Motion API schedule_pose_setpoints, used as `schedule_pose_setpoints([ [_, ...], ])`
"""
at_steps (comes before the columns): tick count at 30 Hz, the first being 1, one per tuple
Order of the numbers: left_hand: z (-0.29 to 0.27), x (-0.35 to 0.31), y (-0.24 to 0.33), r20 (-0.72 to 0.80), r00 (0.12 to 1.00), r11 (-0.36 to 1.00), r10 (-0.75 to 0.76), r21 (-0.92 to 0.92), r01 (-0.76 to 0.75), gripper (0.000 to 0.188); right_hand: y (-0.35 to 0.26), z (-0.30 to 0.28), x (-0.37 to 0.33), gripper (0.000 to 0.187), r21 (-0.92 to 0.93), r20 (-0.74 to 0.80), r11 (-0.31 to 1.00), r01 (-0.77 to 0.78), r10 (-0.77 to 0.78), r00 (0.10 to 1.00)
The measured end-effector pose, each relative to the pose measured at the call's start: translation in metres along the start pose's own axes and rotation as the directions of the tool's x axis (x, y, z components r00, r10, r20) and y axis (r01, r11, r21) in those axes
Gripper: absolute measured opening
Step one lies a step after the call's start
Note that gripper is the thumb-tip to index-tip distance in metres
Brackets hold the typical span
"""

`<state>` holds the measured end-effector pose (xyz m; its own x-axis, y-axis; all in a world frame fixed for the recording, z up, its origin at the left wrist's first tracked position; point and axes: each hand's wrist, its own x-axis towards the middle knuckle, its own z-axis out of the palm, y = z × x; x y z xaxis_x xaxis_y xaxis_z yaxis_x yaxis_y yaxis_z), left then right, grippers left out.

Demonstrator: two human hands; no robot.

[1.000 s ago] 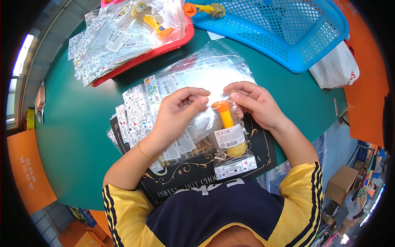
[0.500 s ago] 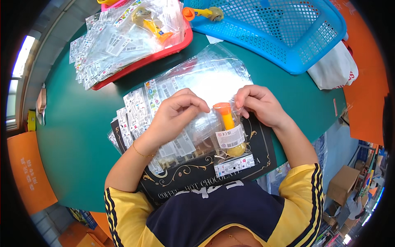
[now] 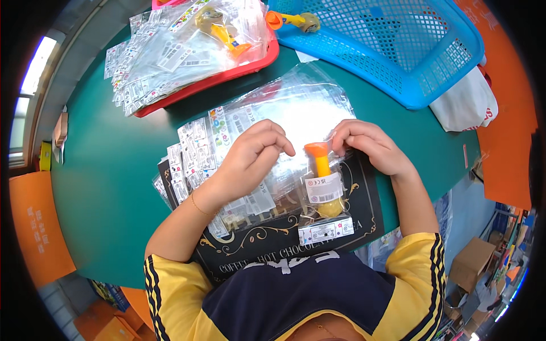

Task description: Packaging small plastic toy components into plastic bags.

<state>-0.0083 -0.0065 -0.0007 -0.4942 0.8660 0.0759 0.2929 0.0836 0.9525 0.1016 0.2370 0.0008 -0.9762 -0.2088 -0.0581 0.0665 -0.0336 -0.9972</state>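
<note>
A clear plastic bag lies on a black printed mat in front of me, with a toy inside. The toy has an orange flared end, a yellow stem and a rounded yellow end. A white label wraps the bag's middle, and a printed white strip crosses its near end. My right hand pinches the bag's far right edge beside the orange end. To the left of that end, my left hand is closed, thumb against curled fingers; whether film is between them is unclear. Under my hands lies a stack of flat clear bags.
A red basket at the far left holds many flat bags and a bagged toy. A blue mesh basket stands at the far right, with another toy at its left rim. White cloth lies beside it on the green table.
The whole view has shifted slightly. My left fingertips are a little farther from the toy's orange end. My right hand stays at the bag's far right edge.
</note>
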Motion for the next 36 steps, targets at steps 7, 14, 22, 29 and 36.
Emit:
schedule_pose_setpoints([
  [7,0.008,0.004,-0.006,-0.134,0.972,0.952,0.195,0.264,-0.154,0.011,0.001,-0.001,0.005,0.02,-0.308,-0.134,0.949,-0.072,0.031,0.991],
  [14,0.023,-0.004,-0.001,-0.073,0.771,0.749,0.632,0.315,-0.583,0.022,-0.011,0.034,-0.001,0.081,-0.614,0.071,0.789,-0.015,0.074,0.995],
  [22,0.029,-0.014,0.017,-0.049,0.574,0.548,0.817,0.375,-0.748,0.024,-0.023,0.048,-0.013,0.054,-0.432,-0.018,0.897,0.095,-0.114,0.993],
  [29,-0.017,-0.019,0.051,-0.206,0.646,0.629,0.735,0.564,-0.535,0.027,-0.074,0.006,-0.1,0.026,-0.613,0.133,0.785,-0.092,0.217,0.967],
  [36,-0.108,-0.074,0.047,-0.361,0.873,0.707,0.327,0.707,0.027,0.03,0.009,-0.007,-0.275,0.028,-0.755,-0.35,0.304,-0.581,0.562,0.749],
])
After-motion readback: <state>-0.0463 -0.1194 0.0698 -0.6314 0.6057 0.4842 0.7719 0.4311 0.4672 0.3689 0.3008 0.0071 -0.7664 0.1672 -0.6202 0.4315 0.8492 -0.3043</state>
